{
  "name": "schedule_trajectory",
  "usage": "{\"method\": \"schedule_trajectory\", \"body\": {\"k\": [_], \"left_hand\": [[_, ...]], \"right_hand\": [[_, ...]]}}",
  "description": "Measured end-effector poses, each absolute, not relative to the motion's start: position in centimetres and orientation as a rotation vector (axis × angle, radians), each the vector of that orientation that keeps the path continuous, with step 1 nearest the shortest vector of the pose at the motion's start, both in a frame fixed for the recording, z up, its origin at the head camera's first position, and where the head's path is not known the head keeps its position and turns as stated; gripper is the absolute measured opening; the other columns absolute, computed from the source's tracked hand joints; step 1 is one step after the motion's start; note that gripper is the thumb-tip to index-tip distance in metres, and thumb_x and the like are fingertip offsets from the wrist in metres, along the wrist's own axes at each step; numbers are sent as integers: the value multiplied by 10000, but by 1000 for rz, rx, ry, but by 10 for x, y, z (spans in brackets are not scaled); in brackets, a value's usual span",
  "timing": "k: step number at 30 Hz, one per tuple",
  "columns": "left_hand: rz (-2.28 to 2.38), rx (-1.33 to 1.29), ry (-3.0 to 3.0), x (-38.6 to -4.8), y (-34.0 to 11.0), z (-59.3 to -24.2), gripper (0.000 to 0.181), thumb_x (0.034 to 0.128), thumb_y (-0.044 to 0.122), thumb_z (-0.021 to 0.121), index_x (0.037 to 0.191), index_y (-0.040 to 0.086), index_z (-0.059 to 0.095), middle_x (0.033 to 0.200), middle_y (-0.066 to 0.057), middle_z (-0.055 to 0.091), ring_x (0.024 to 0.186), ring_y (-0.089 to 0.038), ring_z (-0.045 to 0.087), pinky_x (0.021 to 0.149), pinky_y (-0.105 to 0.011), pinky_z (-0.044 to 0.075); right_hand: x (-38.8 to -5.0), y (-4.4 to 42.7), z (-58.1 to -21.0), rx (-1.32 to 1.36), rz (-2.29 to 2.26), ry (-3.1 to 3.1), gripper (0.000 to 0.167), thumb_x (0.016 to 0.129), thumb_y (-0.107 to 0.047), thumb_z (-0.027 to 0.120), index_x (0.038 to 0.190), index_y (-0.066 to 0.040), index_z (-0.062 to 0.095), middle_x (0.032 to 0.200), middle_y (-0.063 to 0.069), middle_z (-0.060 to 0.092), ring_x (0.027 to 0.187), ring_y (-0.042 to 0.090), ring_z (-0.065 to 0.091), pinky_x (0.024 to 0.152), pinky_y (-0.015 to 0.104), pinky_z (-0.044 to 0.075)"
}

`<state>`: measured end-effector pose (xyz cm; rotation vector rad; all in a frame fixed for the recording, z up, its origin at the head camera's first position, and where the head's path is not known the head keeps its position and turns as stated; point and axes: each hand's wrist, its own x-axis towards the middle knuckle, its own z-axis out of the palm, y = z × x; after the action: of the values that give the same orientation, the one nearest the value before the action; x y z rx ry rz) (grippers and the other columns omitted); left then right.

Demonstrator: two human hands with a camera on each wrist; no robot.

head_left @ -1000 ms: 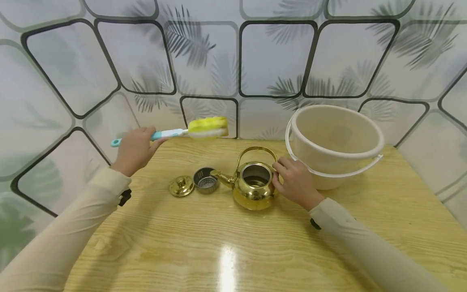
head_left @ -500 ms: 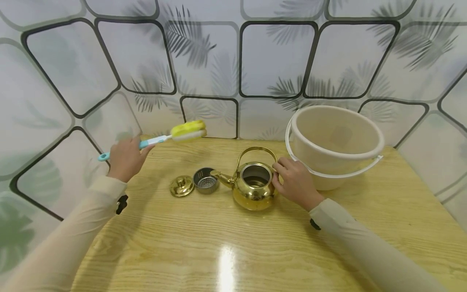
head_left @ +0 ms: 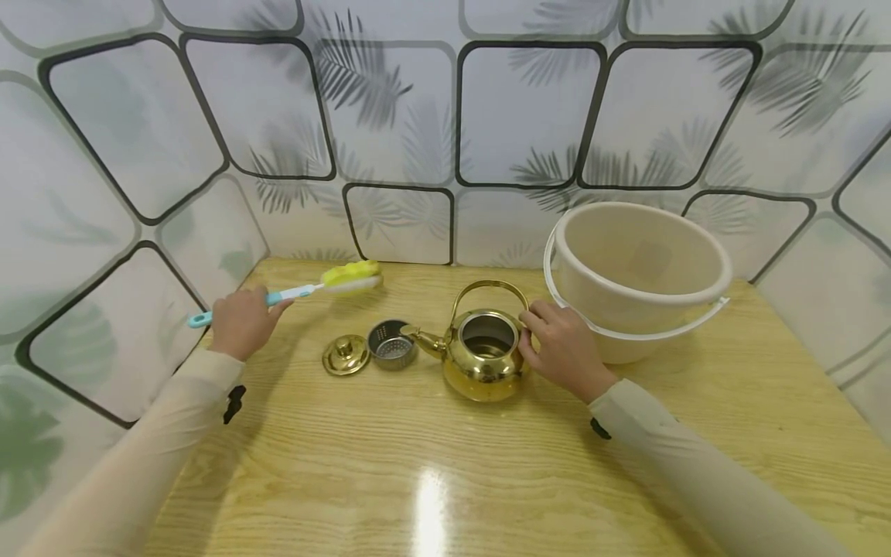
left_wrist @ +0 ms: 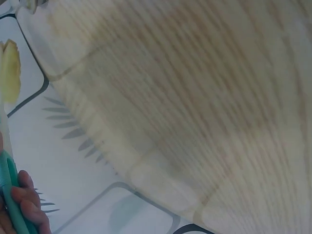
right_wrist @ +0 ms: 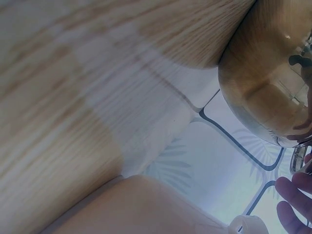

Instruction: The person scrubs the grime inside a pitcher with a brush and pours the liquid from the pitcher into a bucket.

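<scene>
My left hand [head_left: 242,323] grips the blue-and-white handle of a sponge brush [head_left: 295,292], its yellow head pointing right above the back left of the table. In the left wrist view, curled fingers [left_wrist: 30,200] wrap the green-looking handle. A shiny brass teapot [head_left: 480,375] stands uncovered in the middle, spout to the left, hoop handle up. At its right side, my right hand [head_left: 565,346] holds the base of the hoop handle. Left of the spout sit a metal strainer cup [head_left: 393,352] and, beside it, the brass lid [head_left: 346,357], knob up.
A cream bucket [head_left: 633,305] with a white bail handle stands behind the right hand, near the back wall. The wood-grain table [head_left: 348,464] meets patterned walls [head_left: 529,116] at the back and both sides.
The left hand has carried the sponge brush left and then downward toward the table's back left. The right hand and the teapot have stayed in place.
</scene>
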<state>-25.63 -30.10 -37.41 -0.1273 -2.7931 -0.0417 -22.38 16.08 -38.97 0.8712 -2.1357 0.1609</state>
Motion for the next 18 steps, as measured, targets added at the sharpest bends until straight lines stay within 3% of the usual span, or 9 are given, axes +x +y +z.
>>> {"method": "schedule_trajectory", "body": {"k": [4, 11, 18], "left_hand": [[28, -137, -2810, -256, -301, -378, 481, 928, 404, 545, 659, 20, 438, 464, -63, 357, 400, -223, 375, 431, -338, 306], [64, -175, -2754, -255, -298, -383, 507, 895, 395, 601, 587, 84, 346, 459, 5, 232, 397, -165, 280, 423, -274, 207], [23, -269, -2719, -254, -302, -385, 444, 891, 334, 622, 631, 40, 414, 448, -20, 293, 385, -182, 311, 406, -264, 208]], "right_hand": [[-224, 161, -391, 870, 166, -2133, 88, 756, -66, 585, 821, -40, 637, 767, 65, 567, 611, 206, 539, 492, 312, 404], [-225, 161, -392, 874, 177, -2131, 93, 741, -59, 594, 817, -34, 642, 759, 58, 560, 586, 194, 515, 498, 312, 392], [-225, 161, -392, 875, 177, -2132, 93, 751, -61, 586, 819, -36, 645, 760, 61, 566, 605, 201, 532, 497, 311, 395]]}}
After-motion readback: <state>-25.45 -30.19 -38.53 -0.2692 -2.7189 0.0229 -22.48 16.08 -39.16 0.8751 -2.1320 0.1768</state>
